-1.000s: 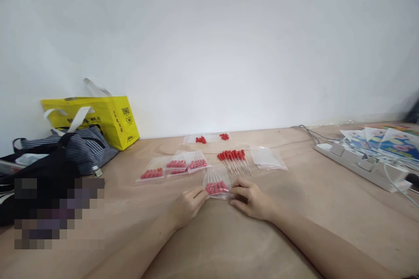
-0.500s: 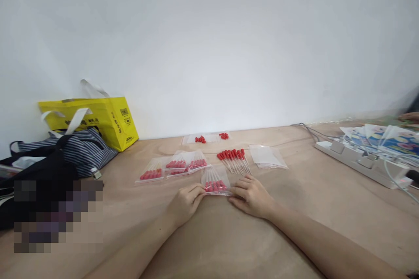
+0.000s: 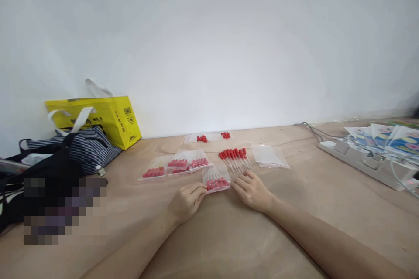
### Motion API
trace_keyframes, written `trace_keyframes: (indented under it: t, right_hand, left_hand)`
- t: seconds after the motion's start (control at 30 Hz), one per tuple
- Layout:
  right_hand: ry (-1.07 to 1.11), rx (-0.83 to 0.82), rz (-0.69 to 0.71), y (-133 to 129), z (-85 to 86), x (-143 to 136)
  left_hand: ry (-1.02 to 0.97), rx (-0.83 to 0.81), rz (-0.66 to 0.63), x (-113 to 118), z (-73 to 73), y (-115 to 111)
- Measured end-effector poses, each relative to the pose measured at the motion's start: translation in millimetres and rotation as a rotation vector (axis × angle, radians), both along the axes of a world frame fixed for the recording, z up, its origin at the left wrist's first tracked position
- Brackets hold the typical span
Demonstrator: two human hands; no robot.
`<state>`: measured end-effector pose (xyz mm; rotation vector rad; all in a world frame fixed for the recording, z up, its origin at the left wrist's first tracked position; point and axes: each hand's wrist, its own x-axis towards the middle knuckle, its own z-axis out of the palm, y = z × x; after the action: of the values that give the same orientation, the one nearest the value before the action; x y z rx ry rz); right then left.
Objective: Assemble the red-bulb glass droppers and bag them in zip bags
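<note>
Both hands are sealing the bag (image 3: pixel 216 179) at the bench's (image 3: pixel 294 200) centre: left hand (image 3: pixel 186 201) fingers pinching its edge, right hand (image 3: pixel 252 190) spread beside, at 3 o'clock. Next: pressing the seal firmly across.

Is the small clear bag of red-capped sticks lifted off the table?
No, the small clear bag of red-capped sticks lies flat on the wooden table, with the left hand at its near-left corner.
</note>
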<state>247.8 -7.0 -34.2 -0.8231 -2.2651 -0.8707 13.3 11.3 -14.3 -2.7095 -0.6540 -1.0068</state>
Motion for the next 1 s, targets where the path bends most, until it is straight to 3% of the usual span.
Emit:
trace_keyframes:
  t: [0.2,0.6,1.0]
  right_hand:
    - [0.023,-0.002,0.04,0.4,-1.0,0.8]
    - [0.136,-0.015,0.033,-5.9,3.0,-16.4]
    - [0.081,0.044,0.049,-6.0,3.5,-19.7]
  left_hand:
    - [0.033,0.238,-0.046,-0.2,5.6,0.2]
    - [-0.014,0.234,-0.125,31.5,-4.0,4.7]
    - [0.039,0.425,-0.145,37.0,-0.2,5.5]
